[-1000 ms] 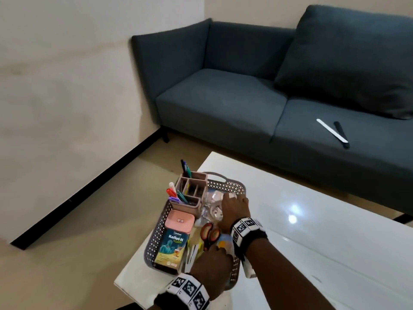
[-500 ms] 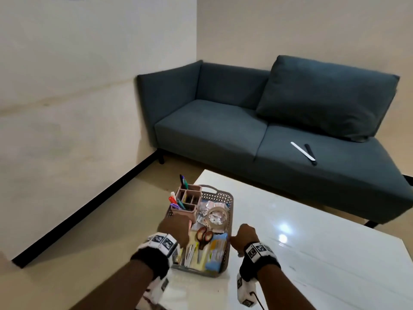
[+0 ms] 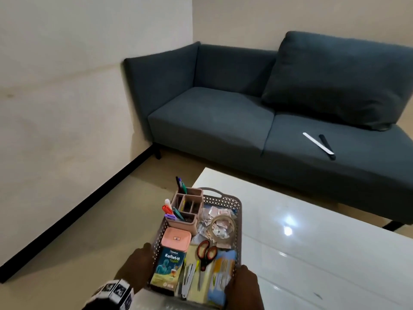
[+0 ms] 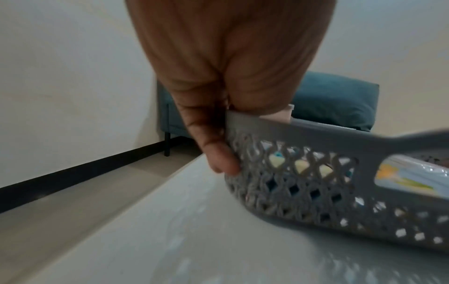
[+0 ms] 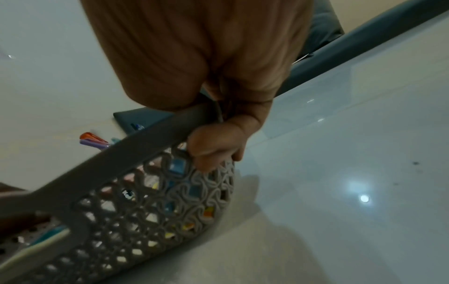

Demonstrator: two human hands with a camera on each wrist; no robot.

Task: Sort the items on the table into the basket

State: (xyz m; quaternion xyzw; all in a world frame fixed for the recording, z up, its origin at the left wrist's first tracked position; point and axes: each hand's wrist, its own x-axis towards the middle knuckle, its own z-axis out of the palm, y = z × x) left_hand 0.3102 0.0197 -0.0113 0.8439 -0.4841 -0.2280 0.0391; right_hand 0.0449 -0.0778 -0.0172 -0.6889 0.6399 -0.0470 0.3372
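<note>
Surface [image 3: 312,253]: glossy white top, reflecting a ceiling light, carrying the basket at its near left corner. Basket [image 3: 239,211]: grey perforated plastic with end handles; holds a Koflet-H box [image 3: 167,270], pink-lidded tub [image 3: 176,237], red-handled scissors [image 3: 206,253], tape roll [image 3: 221,227], sachets, and a pink pen organiser [image 3: 186,209] at the far left end. Left hand [image 4: 218,92]: fingers curled over the basket's near left rim, thumb pressed on the lattice wall. Right hand [image 5: 218,123]: curled round the near right rim, fingertips against the outer wall. Floor: beige, black skirting along a cream wall. Sofa [image 3: 212,113]: dark blue-grey, beyond the surface, bearing a cushion [image 3: 335,81], a white strip [image 3: 317,143] and a black remote-like item [image 3: 327,146] touching it.
</note>
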